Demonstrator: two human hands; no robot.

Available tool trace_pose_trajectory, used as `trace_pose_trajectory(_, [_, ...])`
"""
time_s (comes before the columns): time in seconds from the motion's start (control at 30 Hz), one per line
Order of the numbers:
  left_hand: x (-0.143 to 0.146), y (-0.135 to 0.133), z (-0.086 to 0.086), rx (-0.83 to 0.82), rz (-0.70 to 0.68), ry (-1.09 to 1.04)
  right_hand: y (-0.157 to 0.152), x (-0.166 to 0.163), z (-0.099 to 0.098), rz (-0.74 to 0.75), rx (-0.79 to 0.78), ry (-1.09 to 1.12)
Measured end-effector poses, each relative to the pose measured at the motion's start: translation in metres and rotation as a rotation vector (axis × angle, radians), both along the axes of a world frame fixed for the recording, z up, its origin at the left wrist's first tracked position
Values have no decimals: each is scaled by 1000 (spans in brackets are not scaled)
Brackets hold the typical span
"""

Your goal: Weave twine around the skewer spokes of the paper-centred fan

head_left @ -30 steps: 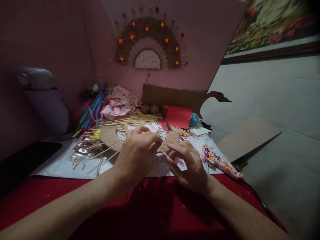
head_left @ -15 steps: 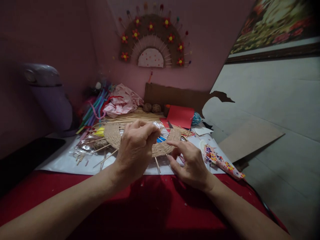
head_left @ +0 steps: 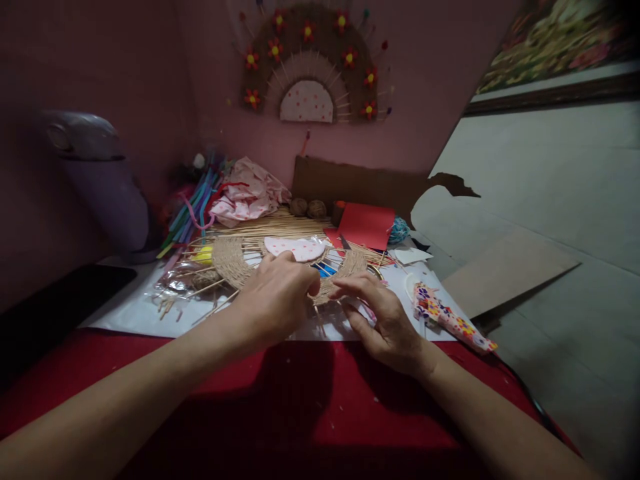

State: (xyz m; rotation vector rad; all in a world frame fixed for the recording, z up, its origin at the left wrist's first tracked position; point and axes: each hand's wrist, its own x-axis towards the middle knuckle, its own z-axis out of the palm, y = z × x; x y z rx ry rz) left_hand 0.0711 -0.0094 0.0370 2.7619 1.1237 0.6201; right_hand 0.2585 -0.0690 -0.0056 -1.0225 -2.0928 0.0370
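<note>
A half-ring wound with tan twine (head_left: 233,263) lies before me, thin sticks (head_left: 205,288) poking out around it. A white half-disc with pink dots (head_left: 295,249) sits inside its curve, at the far side. My left hand (head_left: 280,293) is over the near left part of the half-ring, its fingers curled closed and tips turned away. What they hold, if anything, is hidden. My right hand (head_left: 383,323) is at the near right edge, index fingertip on or just over the twine and thumb apart from it.
Behind lie bundled sticks (head_left: 280,223), twine balls (head_left: 316,209), red sheets (head_left: 367,223) and crumpled dotted cloth (head_left: 250,190). Pipe cleaners (head_left: 193,207) and a purple bottle (head_left: 107,187) stand left; a flower-patterned item (head_left: 450,320) lies right. A finished half-ring decoration (head_left: 310,33) hangs above.
My left hand has come down from its raised position toward the half-ring, uncovering the dotted half-disc. My right hand stays near the edge. The view has tipped slightly downward.
</note>
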Motion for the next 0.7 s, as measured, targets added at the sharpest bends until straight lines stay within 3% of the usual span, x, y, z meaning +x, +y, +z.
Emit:
trace_pose_trajectory(0.33, [3, -1, -11, 104, -91, 191, 0, -4, 3, 33, -27, -83])
trace_pose_trajectory(0.7, [4, 3, -23, 139, -129, 128, 0, -3, 3, 38, -50, -101])
